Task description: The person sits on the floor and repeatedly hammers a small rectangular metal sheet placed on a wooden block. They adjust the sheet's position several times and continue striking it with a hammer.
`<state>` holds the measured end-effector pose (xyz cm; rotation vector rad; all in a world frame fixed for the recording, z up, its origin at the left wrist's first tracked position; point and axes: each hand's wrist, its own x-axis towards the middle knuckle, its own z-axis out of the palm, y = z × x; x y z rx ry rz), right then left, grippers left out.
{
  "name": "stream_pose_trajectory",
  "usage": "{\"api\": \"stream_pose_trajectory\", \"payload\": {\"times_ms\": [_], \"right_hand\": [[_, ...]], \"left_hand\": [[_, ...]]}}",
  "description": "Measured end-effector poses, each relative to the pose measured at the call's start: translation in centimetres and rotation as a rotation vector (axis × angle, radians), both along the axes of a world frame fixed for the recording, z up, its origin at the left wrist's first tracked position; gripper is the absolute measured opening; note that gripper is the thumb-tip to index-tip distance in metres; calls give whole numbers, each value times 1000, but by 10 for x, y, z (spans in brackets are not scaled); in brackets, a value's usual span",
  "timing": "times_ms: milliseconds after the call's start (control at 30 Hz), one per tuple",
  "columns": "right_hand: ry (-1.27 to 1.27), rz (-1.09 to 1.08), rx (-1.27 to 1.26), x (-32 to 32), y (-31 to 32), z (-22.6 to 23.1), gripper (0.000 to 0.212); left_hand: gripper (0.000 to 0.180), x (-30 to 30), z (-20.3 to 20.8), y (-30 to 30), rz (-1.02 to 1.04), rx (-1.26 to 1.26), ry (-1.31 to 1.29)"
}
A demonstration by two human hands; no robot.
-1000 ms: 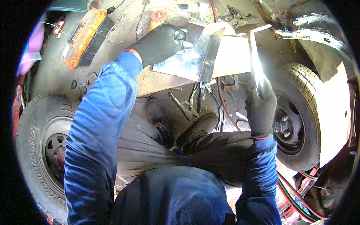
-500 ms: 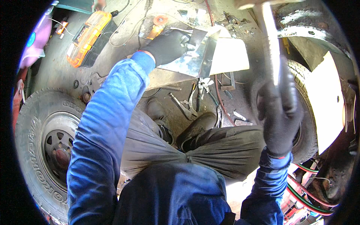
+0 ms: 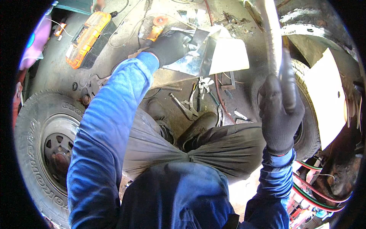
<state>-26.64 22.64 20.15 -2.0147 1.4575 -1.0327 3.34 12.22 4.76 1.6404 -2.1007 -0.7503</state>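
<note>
My left hand [image 3: 171, 47], in a black glove, presses on a shiny metal sheet [image 3: 187, 65], its fingers closed at a small dark flat metal piece [image 3: 200, 37]. How far the fingers wrap around it is hard to see. A folded dark edge runs down the sheet's right side, next to a pale flat panel [image 3: 229, 55]. On the right, my black-gloved right hand [image 3: 282, 110] is closed around the pale handle of a hammer [image 3: 272, 34], held up high. The hammer's head is beyond the top of the picture.
Tires [image 3: 28, 152] stand at left and right. Locking pliers [image 3: 185, 107] and other tools lie between my feet. An orange-and-black toolbox [image 3: 89, 40] sits far left, an angle grinder [image 3: 156, 30] beyond my left hand. A pale sheet [image 3: 329, 99] leans at right; hoses [image 3: 316, 198] lie below it.
The hammer has risen, so its head has left the picture. My left hand stays on the metal sheet, and the whole view has shifted slightly.
</note>
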Motion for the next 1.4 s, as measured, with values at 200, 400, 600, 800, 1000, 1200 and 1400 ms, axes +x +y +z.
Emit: {"api": "stream_pose_trajectory", "payload": {"times_ms": [200, 400, 600, 800, 1000, 1200, 1400], "right_hand": [[314, 132, 223, 4, -4, -4, 54], [172, 100, -45, -1, 1, -7, 56], [195, 103, -74, -1, -3, -6, 54], [226, 169, 34, -5, 2, -13, 53], [282, 147, 175, -10, -1, -24, 52], [162, 68, 129, -2, 9, -29, 52], [106, 180, 314, 15, 30, -72, 55]], "left_hand": [[40, -2, 5, -5, -14, 100, -95], [43, -7, 2, 1, 23, 131, 0], [46, -14, -2, 0, -173, 64, -173], [45, -14, 3, 1, -64, 99, -83], [39, -10, -1, -4, -127, 5, -113], [43, 58, 17, -7, 82, -67, 42], [40, 76, 8, 12, 197, 7, 68]]}}
